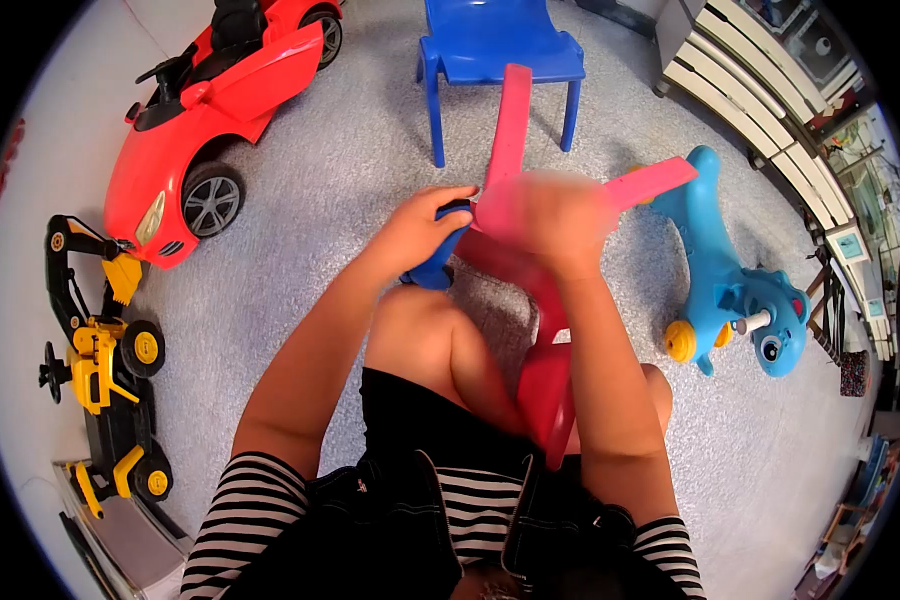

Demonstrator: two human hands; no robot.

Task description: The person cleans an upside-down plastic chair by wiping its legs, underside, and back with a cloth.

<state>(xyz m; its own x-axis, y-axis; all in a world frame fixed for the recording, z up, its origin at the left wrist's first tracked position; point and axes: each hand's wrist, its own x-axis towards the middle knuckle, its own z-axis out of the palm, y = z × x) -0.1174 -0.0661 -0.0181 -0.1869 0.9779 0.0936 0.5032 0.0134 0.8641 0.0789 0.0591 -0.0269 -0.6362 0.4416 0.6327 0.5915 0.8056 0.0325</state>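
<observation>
My left hand (425,228) curls around the upper end of a dark blue object (436,264), thumb over its top; its kind I cannot make out. A pink-red plastic chair (548,385) lies tipped between my knees, one leg pointing toward the blue chair and another to the right. Rounded like a fist, my right hand (568,225) is over the middle of the tipped chair. A blurred patch covers its fingers, so what they hold is hidden.
A blue chair (505,45) stands ahead. On the left are a red ride-on car (215,110) and a yellow-black toy excavator (95,365). A light blue ride-on animal (715,265) is on the right, before a white drawer cabinet (745,90). Grey speckled floor (300,200) lies around.
</observation>
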